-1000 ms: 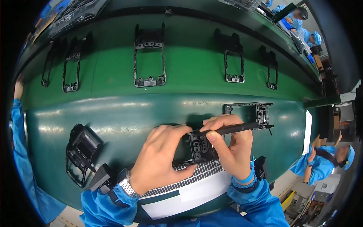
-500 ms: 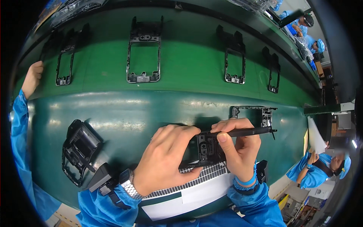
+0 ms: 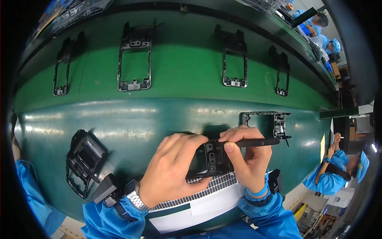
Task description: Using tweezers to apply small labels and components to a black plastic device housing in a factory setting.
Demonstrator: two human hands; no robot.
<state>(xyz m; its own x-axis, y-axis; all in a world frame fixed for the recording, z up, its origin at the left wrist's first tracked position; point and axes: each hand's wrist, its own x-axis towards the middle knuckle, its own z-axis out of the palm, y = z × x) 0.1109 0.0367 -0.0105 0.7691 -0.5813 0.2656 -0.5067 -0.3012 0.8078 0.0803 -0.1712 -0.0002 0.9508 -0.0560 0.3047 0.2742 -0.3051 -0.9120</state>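
Note:
A black plastic device frame (image 3: 215,157) is held low over the bench between my two hands. My left hand (image 3: 169,159) grips its left side, fingers along the far edge and thumb at the near edge. My right hand (image 3: 246,157) pinches a slim black stick-like tool (image 3: 260,142) whose right end juts out past the fingers. The tool's left end, near the frame's far edge, is hard to make out. Below the frame lies a white sheet with rows of small black strips (image 3: 215,191), partly covered by my left hand.
Another black frame (image 3: 275,126) lies beyond my right hand, and a black housing (image 3: 85,153) rests at left. Several frames, one of them here (image 3: 134,85), sit on a bright green belt (image 3: 187,67). Co-workers in blue are at the left edge and right (image 3: 332,179).
The frames on the green belt have shifted left. At far left, a co-worker's hand has drawn back from the belt. My hands have barely moved, still gripping the frame and tool.

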